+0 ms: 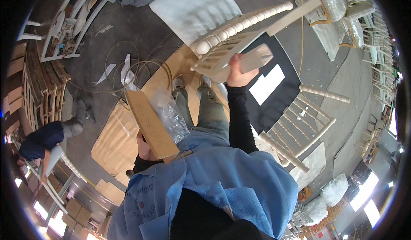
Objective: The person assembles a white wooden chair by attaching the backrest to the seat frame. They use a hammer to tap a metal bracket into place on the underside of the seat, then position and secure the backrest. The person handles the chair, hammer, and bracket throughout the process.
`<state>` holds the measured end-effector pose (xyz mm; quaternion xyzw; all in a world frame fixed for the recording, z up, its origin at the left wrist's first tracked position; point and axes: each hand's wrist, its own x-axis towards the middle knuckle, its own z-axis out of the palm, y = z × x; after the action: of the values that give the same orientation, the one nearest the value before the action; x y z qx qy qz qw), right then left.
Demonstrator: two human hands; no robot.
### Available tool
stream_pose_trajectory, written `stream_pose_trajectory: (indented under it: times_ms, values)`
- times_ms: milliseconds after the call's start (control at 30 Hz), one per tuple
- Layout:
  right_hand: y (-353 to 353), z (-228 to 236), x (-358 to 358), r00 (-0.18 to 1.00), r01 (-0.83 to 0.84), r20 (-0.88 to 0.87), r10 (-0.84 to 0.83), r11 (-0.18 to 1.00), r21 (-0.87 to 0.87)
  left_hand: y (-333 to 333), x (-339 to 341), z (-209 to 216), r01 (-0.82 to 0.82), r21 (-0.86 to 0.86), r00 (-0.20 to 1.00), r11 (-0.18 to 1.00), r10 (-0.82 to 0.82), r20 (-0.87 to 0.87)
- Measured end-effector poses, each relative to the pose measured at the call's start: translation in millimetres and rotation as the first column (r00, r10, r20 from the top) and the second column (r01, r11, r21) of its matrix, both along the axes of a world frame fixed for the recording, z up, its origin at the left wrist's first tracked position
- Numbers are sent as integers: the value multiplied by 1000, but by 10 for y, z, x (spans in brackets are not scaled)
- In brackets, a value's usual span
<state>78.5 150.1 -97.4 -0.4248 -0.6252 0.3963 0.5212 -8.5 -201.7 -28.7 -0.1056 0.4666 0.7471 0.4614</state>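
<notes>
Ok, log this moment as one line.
left hand: holds brown carton | right hand: holds pale block | clear plastic bag: beside carton | black panel: bears white sheet

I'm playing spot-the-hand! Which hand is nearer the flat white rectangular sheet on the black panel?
Right. The right hand is close by, just to the sheet's upper left in the picture; the left hand is farther left, at the long brown cardboard box.

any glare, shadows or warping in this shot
In the head view, the fisheye lens bends the scene toward a black border; in that same view, bright window panels at lower right wash out to white, soft dark bands, likely shadows, cross the pale sheet up top, and the clear plastic bag beside the brown box catches glints.
</notes>
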Motion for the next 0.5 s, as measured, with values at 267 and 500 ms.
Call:
stream_pose_trajectory:
  times_ms: [267, 500]
  values:
    - [-906, 383, 231, 979, -136, -186, 84, 947, -291, -436, 56, -65, 23, 64, 997, 998, -28, 79]
    - [-1743, 546, 329, 954, -159, -293, 66, 939, -306, -1223, -49, -223, 38, 173, 986, 984, -65, 154]
